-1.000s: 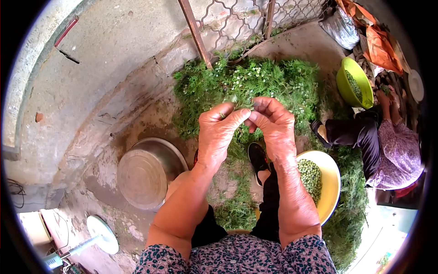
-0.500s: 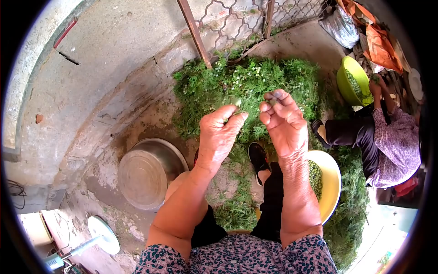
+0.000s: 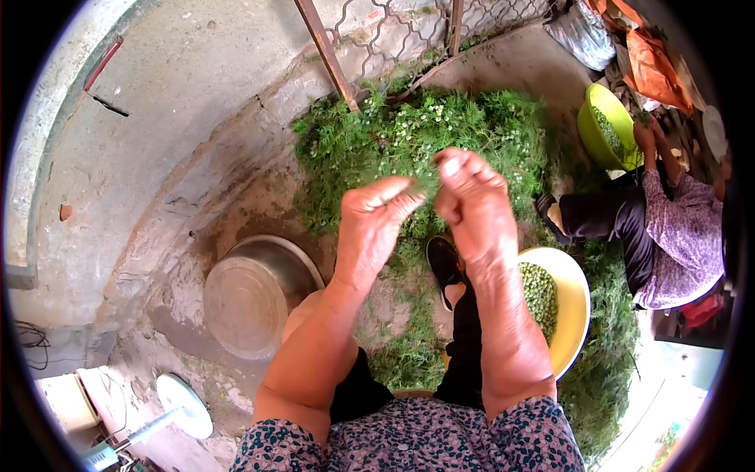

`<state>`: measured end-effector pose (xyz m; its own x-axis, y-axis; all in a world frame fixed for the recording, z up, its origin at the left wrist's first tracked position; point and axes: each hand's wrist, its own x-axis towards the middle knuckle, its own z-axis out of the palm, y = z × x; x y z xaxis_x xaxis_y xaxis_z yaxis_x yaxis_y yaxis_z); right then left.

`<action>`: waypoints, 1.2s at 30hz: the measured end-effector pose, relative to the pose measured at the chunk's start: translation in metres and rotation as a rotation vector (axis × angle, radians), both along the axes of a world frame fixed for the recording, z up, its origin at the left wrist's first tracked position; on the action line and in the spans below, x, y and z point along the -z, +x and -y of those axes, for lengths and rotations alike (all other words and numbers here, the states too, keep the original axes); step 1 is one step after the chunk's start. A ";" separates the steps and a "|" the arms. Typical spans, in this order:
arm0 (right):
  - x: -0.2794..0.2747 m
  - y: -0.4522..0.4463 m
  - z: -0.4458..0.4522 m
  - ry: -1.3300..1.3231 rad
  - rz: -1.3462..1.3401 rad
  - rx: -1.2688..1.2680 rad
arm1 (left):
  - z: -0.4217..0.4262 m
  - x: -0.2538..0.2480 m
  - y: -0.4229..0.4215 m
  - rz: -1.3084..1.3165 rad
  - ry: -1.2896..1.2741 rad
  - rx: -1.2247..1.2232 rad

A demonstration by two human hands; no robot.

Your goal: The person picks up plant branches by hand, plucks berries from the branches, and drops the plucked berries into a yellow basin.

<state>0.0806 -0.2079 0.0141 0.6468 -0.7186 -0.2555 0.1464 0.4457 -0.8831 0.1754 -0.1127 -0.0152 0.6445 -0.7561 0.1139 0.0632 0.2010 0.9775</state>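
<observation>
My left hand point(image 3: 370, 224) is closed in a pinch, with a blurred bit of green sprig point(image 3: 418, 189) at its fingertips. Just to its right, my right hand point(image 3: 478, 204) is raised with fingers curled in; whatever lies inside them is hidden and smeared by motion. Both hands hover over a heap of feathery green branches point(image 3: 472, 118) dotted with pale berry-like cones. Below my right forearm stands a yellow basin point(image 3: 574, 303) partly filled with small green cones point(image 3: 538, 293).
An upturned metal pot point(image 3: 248, 303) sits to my left by the concrete wall point(image 3: 173, 102). At right, a seated person in a purple patterned top point(image 3: 683, 244) works beside a lime-green basin point(image 3: 594, 141). A metal lattice gate point(image 3: 393, 35) stands at the back.
My right hand has turned and moved slightly left, its fingers curling further in. My left hand stays pinched and nearly in place. The view has shifted slightly.
</observation>
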 end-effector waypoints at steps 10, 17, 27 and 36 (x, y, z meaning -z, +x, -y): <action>0.019 -0.019 0.003 0.206 0.005 -0.035 | 0.007 0.005 0.023 -0.498 -0.183 -0.110; 0.055 -0.002 -0.045 0.596 -0.129 -0.285 | 0.013 0.004 0.024 -0.605 -0.390 -0.046; 0.057 0.006 -0.026 0.626 0.081 0.030 | -0.009 0.004 0.025 -0.631 -0.466 0.372; 0.041 -0.001 -0.019 0.202 0.081 0.027 | -0.007 0.018 0.037 -0.521 0.140 -0.095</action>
<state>0.0801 -0.1885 -0.0272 0.6525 -0.6753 -0.3437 0.2273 0.6071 -0.7614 0.2122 -0.1053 -0.0332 0.6544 -0.6772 -0.3364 0.5345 0.0995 0.8393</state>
